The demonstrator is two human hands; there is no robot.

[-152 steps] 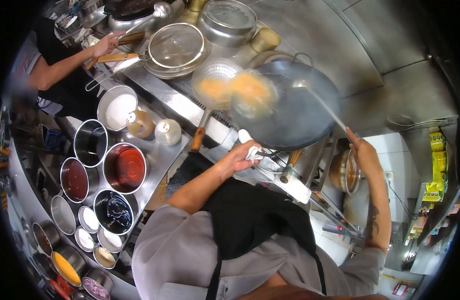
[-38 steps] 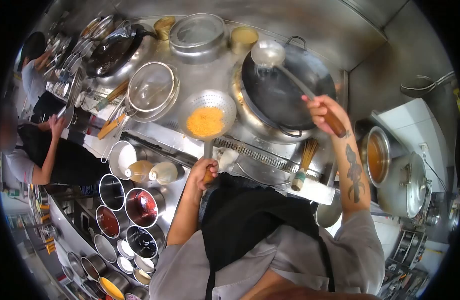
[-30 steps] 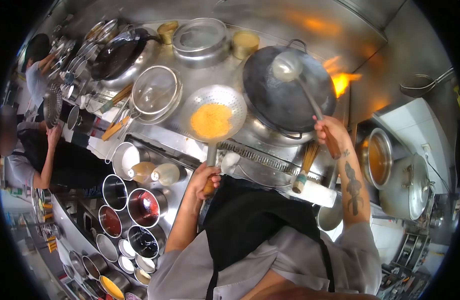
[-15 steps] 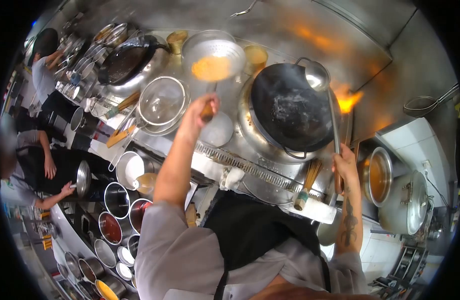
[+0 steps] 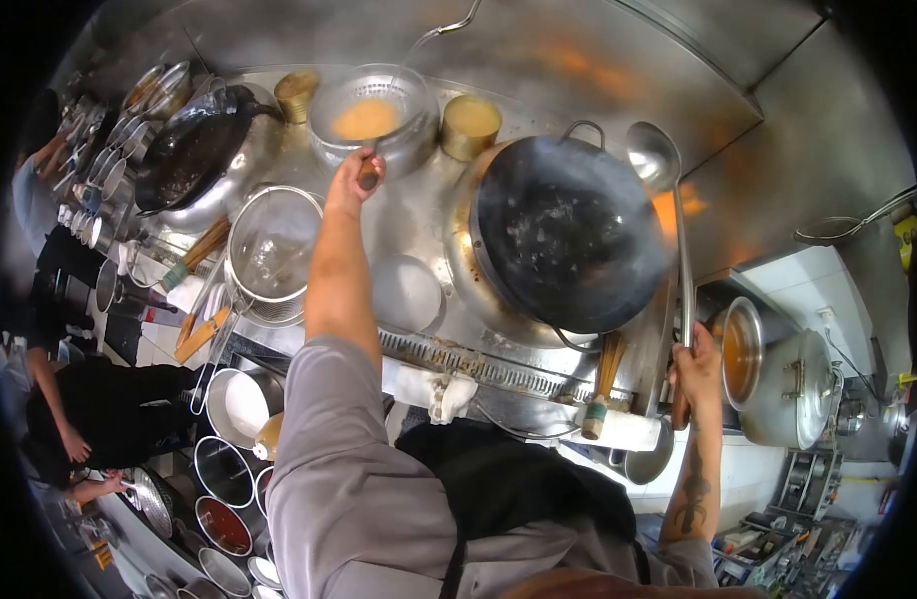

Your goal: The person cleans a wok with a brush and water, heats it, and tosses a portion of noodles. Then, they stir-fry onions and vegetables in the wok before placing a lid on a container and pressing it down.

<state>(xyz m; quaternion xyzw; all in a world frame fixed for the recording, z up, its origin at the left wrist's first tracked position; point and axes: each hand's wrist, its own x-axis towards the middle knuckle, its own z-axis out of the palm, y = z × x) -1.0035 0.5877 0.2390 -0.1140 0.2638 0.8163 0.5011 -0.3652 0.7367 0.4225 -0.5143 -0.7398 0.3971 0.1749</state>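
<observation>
My left hand (image 5: pixel 359 174) is closed round the wooden handle of a perforated strainer (image 5: pixel 407 98). Orange-yellow food (image 5: pixel 367 119), blurred, lies in that strainer, over a round metal pot (image 5: pixel 339 150) at the back of the stove. Lower right, the fingers of my right hand (image 5: pixel 698 367) wrap the wooden-ended handle of a long ladle (image 5: pixel 654 152). The ladle's bowl is up beside the far right rim of a black wok (image 5: pixel 568 230), seemingly with nothing in it. Thin smoke hangs over the wok, whose dark inside has shiny, bubbly patches.
Flame (image 5: pixel 678 208) flares behind the wok's right side. A tin (image 5: pixel 470 128) stands between wok and pot. A mesh sieve (image 5: pixel 235 245) and another wok (image 5: pixel 189 165) are to the left. A bamboo brush (image 5: pixel 603 389) lies near the front edge. Co-workers stand at far left.
My left hand has pushed the strainer's handle farther from me, over the pot. The ladle has shifted right, away from the wok's rim. My view has swung right.
</observation>
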